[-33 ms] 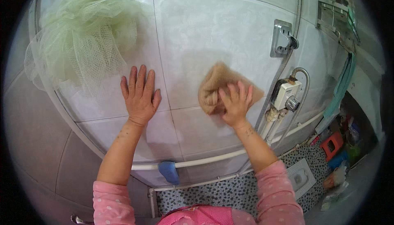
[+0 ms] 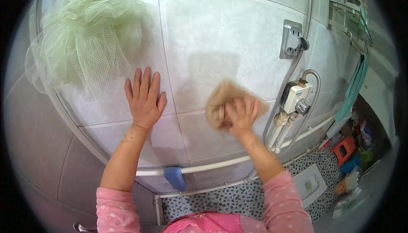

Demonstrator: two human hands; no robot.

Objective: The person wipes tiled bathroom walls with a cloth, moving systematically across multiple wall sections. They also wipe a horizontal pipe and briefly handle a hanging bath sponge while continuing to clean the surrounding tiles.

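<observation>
My left hand (image 2: 145,102) lies flat on the white tiled wall (image 2: 204,29), its fingers stretched out and nothing in it. To its right, my right hand (image 2: 242,118) presses a folded tan cloth (image 2: 227,90) against the same wall. The fingers curl over the cloth's right part, and hand and cloth are slightly blurred by motion. Just above the left hand hangs a pale green mesh bath puff (image 2: 91,37), apart from the fingertips.
Right of the cloth are a shower valve (image 2: 297,98), a metal hose (image 2: 293,67) and a wall bracket (image 2: 291,39). A white pipe (image 2: 221,165) with a blue cloth (image 2: 174,179) over it runs below my hands. A squat toilet (image 2: 310,184) and red stool (image 2: 343,150) are lower right.
My right hand and the tan cloth have slid a little down the wall. The left hand has stayed in place.
</observation>
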